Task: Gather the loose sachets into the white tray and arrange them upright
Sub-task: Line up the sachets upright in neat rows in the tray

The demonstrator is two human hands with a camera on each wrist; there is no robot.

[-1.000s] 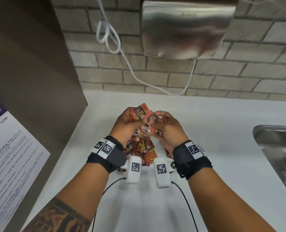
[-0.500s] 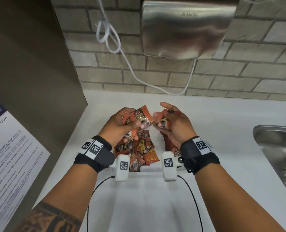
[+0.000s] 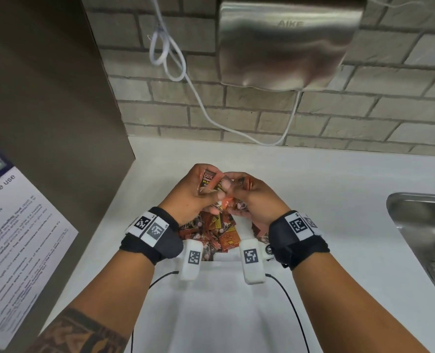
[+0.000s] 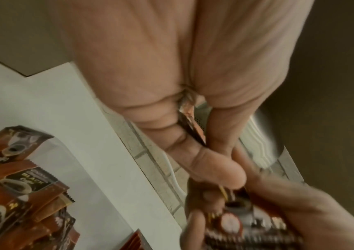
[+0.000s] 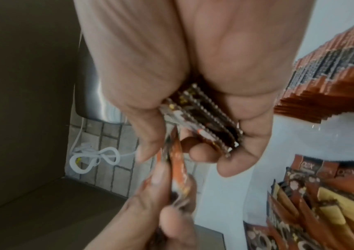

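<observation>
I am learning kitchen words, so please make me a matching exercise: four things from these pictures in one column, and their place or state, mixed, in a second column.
Things:
1. left hand
2. right hand
3. hand dryer
4. sink

Places or states:
A. set into the counter, at the right
B. mounted on the brick wall
C. grips a stack of sachets edge-on
D. holds the sachet printed D2X

Pairs: 1-D, 2-C, 3-B, 4-A

Orange-brown sachets [image 3: 221, 233], white tray [image 3: 224, 258], white counter [image 3: 338, 200], grey-beige brick wall [image 3: 364, 123].
</observation>
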